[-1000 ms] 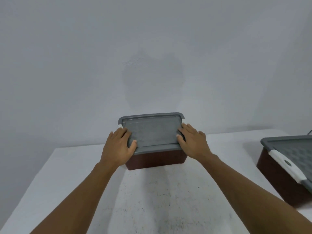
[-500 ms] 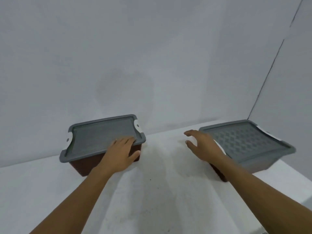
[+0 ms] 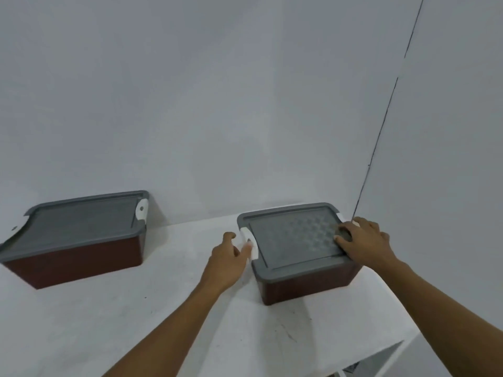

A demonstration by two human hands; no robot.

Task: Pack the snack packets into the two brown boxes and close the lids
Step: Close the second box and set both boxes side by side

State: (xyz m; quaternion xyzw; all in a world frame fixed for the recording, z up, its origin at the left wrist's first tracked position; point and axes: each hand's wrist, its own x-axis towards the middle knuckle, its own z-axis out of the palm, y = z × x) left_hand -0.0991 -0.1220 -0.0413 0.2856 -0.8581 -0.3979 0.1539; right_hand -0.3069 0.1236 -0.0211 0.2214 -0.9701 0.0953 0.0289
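Lid [image 3: 294, 238] down on the brown box [image 3: 307, 288] near the table's [image 3: 136, 322] far right corner: my left grip [image 3: 227, 261], loosely open, touches the white latch [image 3: 245, 233], while my right grip [image 3: 366, 242], holding nothing, presses the lid's other end, where, I judge, uneven pressure could leave a latch unsnapped.

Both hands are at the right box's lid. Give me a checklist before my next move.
1. Grey lid sits flat on the right box: ok.
2. Left hand has its thumb on the left-end white latch: ok.
3. Right hand rests on the lid's right end: ok.
4. Right-end latch clipped: cannot tell, the hand hides it.
5. Left box has its lid on: ok.
6. Packets inside: cannot tell, the lids hide the contents.
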